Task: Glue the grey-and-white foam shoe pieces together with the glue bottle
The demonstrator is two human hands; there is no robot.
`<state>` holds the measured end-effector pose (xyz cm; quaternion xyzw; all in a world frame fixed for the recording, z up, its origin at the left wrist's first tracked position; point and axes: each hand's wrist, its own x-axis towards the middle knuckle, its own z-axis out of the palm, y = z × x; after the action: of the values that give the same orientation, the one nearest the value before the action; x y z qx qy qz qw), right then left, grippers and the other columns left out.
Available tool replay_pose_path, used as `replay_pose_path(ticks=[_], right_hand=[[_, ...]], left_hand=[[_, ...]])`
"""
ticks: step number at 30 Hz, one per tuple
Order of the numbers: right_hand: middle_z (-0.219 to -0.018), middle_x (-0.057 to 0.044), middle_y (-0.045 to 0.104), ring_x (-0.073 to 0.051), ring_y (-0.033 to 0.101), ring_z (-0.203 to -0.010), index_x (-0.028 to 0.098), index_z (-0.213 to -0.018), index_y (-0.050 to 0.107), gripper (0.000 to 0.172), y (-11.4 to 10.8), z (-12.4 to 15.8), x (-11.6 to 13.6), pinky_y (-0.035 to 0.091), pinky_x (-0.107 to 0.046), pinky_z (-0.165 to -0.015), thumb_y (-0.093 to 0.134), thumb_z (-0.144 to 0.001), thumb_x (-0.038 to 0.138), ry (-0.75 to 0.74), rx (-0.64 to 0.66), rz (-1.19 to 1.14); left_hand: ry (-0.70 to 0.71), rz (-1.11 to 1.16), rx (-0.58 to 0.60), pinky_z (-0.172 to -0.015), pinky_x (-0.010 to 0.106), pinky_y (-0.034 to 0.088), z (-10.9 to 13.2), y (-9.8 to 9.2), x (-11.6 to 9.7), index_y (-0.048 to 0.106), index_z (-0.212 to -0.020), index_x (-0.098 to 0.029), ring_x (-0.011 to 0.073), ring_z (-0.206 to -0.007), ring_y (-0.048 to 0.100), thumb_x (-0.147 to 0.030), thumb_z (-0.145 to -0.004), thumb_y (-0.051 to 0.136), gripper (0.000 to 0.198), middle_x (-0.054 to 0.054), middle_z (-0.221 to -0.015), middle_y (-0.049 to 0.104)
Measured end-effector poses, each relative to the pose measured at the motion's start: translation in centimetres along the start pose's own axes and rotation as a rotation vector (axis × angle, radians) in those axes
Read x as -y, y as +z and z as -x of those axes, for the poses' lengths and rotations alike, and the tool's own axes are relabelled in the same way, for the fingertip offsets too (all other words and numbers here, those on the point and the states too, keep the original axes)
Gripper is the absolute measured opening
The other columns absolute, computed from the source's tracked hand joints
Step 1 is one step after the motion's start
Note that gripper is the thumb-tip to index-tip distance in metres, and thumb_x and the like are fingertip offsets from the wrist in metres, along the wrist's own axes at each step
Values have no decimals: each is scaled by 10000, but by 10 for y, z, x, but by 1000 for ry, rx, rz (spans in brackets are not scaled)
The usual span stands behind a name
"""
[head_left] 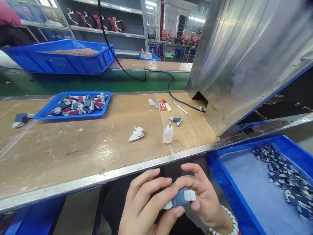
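In front of the bench [61,140], a blue-and-white piece [180,198] is held

Off the bench's near metal edge, the piece is gripped by both hands, which are brought together around it. Its left end is pinched between the thumb and fingers of the left hand [148,202]; its right end, by the white tab, is held by the thumb and bent index finger of the right hand [204,195]. A beaded bracelet [232,219] is worn on the right wrist.

On the bench, beyond the hands, a bottle [168,134] is stood upright, with a second piece [176,121] just behind it and a crumpled tissue [136,133] to its left. Farther back, a red packet [162,105] and a pen-like rod [180,107] are laid near a black cable [171,86]. At the left, a tray [73,116] is filled with blue, white and dark red parts [84,105]. To the right — lower than the benchtop — more parts [290,179] are spread in a crate [223,181].
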<state>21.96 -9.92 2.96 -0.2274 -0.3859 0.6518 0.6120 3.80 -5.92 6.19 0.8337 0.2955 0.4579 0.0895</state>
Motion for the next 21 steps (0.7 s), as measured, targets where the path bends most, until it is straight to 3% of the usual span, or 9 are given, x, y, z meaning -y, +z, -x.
replay_pose_path(ticks=[3, 6, 13, 21], right_hand=[[-1037, -40, 735, -118, 703, -896, 265, -1257, 636, 517, 7, 0, -5, 529, -209, -822, 764, -836, 537, 93, 54, -80], [-870, -53, 708, -111, 677, -736, 169, -1144, 689, 563, 12, -3, -11, 539, -194, -708, 716, -828, 634, 186, 105, -101], [-683, -31, 647, -104, 627, -567, 121, -962, 705, 496, 22, 0, -27, 518, -170, -531, 780, -793, 581, 231, 0, -175], [-703, -17, 617, -99, 623, -590, 146, -956, 704, 418, 28, 6, -28, 498, -159, -540, 786, -809, 528, 254, 11, -228]], left_hand=[[25, 1, -4, -898, 351, 608, 7, -8, -4, 742, -1027, -261, 263, -1119, 654, -314, -919, 719, 123, 40, -949, 748], [9, -17, -15, -891, 330, 606, 13, -14, -6, 745, -1008, -245, 253, -1125, 646, -292, -927, 709, 100, 40, -920, 748], [-64, -39, -37, -899, 346, 595, 21, -20, -13, 745, -1011, -233, 251, -1081, 665, -293, -948, 683, 106, 37, -908, 749], [-101, -28, -71, -857, 365, 589, 26, -17, -17, 744, -974, -246, 243, -973, 697, -315, -940, 694, 91, 18, -852, 743]])
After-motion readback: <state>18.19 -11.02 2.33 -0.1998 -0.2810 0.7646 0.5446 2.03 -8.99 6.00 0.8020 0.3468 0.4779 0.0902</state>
